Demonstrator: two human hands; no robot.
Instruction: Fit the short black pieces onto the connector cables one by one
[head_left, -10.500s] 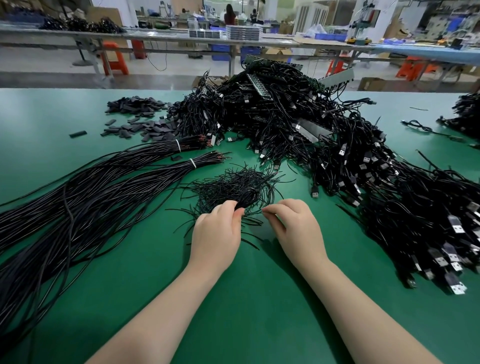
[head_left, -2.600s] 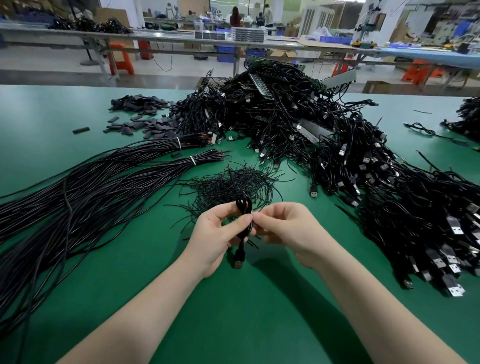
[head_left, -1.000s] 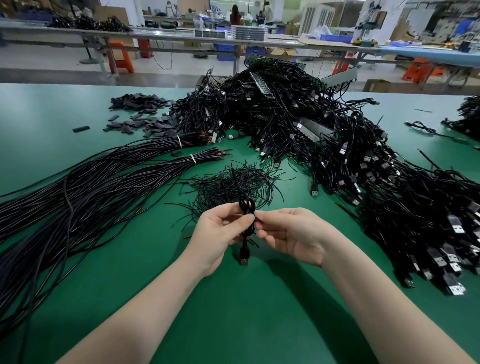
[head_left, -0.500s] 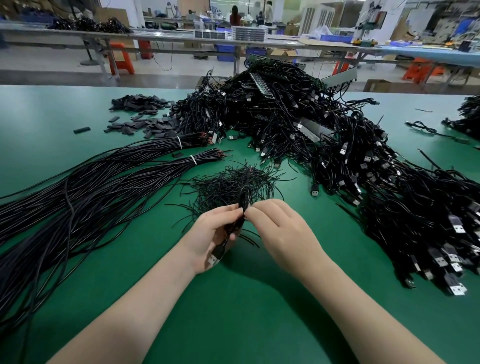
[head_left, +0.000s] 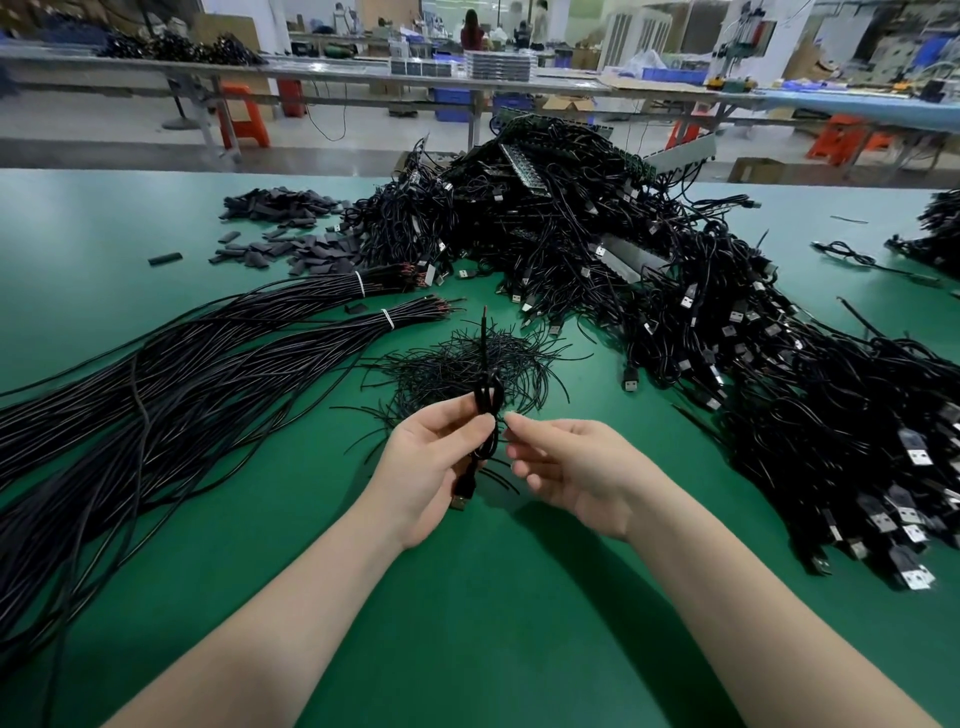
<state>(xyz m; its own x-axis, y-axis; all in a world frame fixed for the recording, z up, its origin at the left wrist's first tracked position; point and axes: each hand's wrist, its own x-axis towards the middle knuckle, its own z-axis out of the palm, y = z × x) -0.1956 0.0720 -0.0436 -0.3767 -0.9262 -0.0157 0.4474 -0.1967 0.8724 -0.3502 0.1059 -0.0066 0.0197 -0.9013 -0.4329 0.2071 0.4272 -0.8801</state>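
My left hand (head_left: 431, 467) grips a folded black connector cable (head_left: 488, 400) between thumb and fingers. Its USB plug (head_left: 462, 496) hangs below the palm, and one thin end stands straight up above the fold. My right hand (head_left: 566, 467) is just right of the cable with its palm turned left and its fingers loosely curled. Its index fingertip is beside the fold, and I see nothing held in it. The short black pieces (head_left: 311, 249) lie in flat piles at the far left.
A tuft of thin black wires (head_left: 457, 364) lies just beyond my hands. Tied bundles of long cables (head_left: 208, 353) fan out to the left. A large heap of USB cables (head_left: 649, 270) fills the back and right of the green table (head_left: 467, 597).
My right hand has drawn back from pinching at the fold and opened. My left hand has lifted the cable, and the plug hangs down again instead of lying against the palm.
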